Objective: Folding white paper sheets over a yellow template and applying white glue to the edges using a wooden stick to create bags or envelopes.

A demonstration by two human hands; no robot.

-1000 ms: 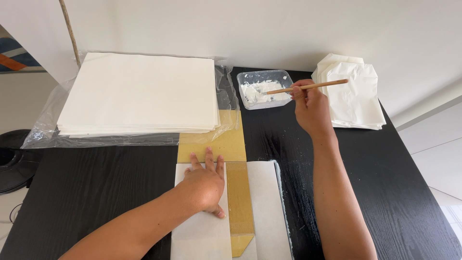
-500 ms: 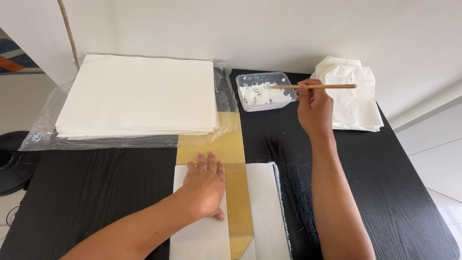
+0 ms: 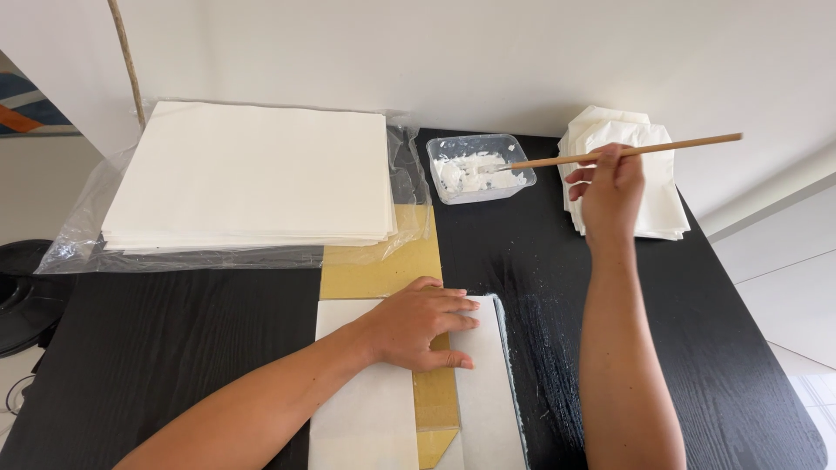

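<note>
Right hand point(image 3: 610, 187): fingers pinched narrow around a thin wooden stick point(image 3: 623, 151), gripped past mid-length. Stick runs near horizontal, tip in the white paste inside a clear rectangular plastic tub point(image 3: 481, 167) at the far edge of the black wood-grain table point(image 3: 174, 348). Butt end sticks out right, over a stack of folded white paper pieces point(image 3: 662, 196).

Left hand point(image 3: 418, 324): fingers extended, close together, flat, palm down, holding nothing. It presses on a folded white paper sheet point(image 3: 366, 409) with a gold strip point(image 3: 434, 400) showing down its middle; fingertips reach across the strip. A larger gold sheet point(image 3: 383, 270) lies just beyond it.

Far left: thick stack of large white paper sheets point(image 3: 252, 170) on a clear plastic bag point(image 3: 87, 235). White specks on the table right of the folded sheet.
</note>
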